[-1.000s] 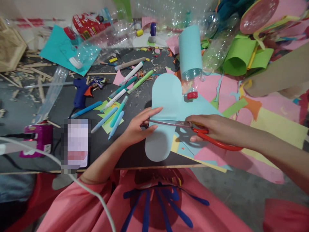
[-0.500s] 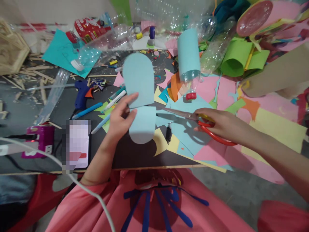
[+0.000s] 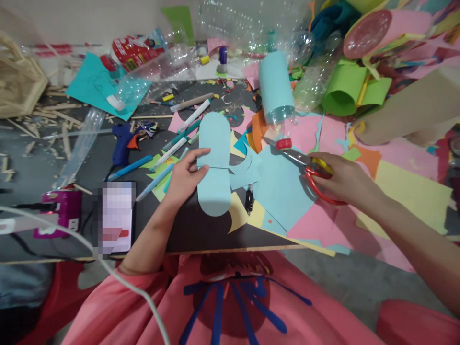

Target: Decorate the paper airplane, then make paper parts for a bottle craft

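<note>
My left hand [image 3: 189, 176] is at the middle of the table, its index finger on a light blue paper piece with a rounded top [image 3: 214, 136] and its thumb by the seam. Directly below, edge to edge, lies a second light blue piece with a rounded bottom [image 3: 214, 194]. The other left fingers are curled and partly hidden. In my right hand [image 3: 338, 179] is a pair of red-handled scissors [image 3: 296, 157]. Its blades point left over light blue paper scraps [image 3: 280, 177], just below the red cap of a bottle wrapped in light blue paper [image 3: 276, 81].
Pens [image 3: 172, 151] lie left of the paper pieces. A blue glue gun [image 3: 122, 143], a phone [image 3: 117, 215] and a purple box [image 3: 61, 211] stand farther left. Clear bottles [image 3: 154, 67] line the back. Coloured paper sheets [image 3: 409, 191] cover the right side. A white cable [image 3: 143, 290] crosses the lower left.
The upper light blue piece has come down toward me and now meets the lower piece. The scissors in my right hand have moved right, away from the pieces. More pens show behind the paper.
</note>
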The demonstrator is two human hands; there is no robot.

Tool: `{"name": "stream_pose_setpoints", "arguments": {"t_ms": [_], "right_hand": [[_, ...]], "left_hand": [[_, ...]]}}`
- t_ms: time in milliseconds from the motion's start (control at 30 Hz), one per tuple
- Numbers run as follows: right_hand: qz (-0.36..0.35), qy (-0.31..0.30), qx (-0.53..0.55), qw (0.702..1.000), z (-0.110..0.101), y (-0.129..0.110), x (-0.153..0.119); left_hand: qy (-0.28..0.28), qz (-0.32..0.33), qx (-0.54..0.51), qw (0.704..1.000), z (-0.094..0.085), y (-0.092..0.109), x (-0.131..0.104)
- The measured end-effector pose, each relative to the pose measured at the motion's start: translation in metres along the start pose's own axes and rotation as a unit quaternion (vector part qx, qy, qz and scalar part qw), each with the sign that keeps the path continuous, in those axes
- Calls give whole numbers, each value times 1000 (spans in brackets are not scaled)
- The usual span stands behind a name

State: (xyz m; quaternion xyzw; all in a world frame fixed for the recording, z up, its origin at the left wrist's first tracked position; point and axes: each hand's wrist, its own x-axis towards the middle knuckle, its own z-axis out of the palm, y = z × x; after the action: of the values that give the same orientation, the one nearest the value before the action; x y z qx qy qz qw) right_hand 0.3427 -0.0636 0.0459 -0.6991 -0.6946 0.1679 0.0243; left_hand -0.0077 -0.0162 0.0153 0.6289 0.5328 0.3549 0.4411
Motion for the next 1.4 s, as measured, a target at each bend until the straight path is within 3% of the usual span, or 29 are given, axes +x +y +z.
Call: {"name": "stream_pose_setpoints", "arguments": {"t_ms": [100, 200, 333, 433, 533, 633, 700, 800, 867, 1000, 1067, 1200, 1400], "right_hand": [[10, 35, -14, 999, 1, 11, 1], [-3, 59, -72, 996, 0, 17, 0], [-72, 127, -172, 974, 0, 8, -9], [-168, 171, -118, 964, 13, -6, -20], [-259, 124, -63, 956, 36, -16, -31], [-275, 76, -57, 957, 55, -16, -39], [-275, 70, -59, 957, 61, -12, -43], [-280, 78, -48, 956, 62, -4, -48], [-281, 82, -34, 955, 60, -1, -52], [-288, 93, -4, 953, 56, -1, -58], [-294, 103, 6, 950, 55, -5, -60], [-296, 117, 11, 948, 52, -14, -58], [-255, 89, -2, 963, 35, -34, -22]], "left_hand": [[-4, -8, 23, 1000, 1, -3, 0], [9, 27, 66, 997, 3, -7, 0], [19, 100, 131, 986, 2, -13, -1], [37, 151, 183, 971, 1, -17, -1], [87, 202, 196, 956, 0, -19, -2], [123, 244, 189, 943, 1, -18, -3], [88, 272, 203, 937, 5, -15, -6], [-52, 318, 238, 916, 15, -7, -12], [-149, 341, 270, 888, 25, 1, -18], [-279, 358, 343, 822, 42, 16, -29], [-296, 356, 363, 809, 45, 19, -32], [-248, 340, 369, 829, 40, 15, -29], [-264, 344, 326, 840, 37, 12, -28]]}}
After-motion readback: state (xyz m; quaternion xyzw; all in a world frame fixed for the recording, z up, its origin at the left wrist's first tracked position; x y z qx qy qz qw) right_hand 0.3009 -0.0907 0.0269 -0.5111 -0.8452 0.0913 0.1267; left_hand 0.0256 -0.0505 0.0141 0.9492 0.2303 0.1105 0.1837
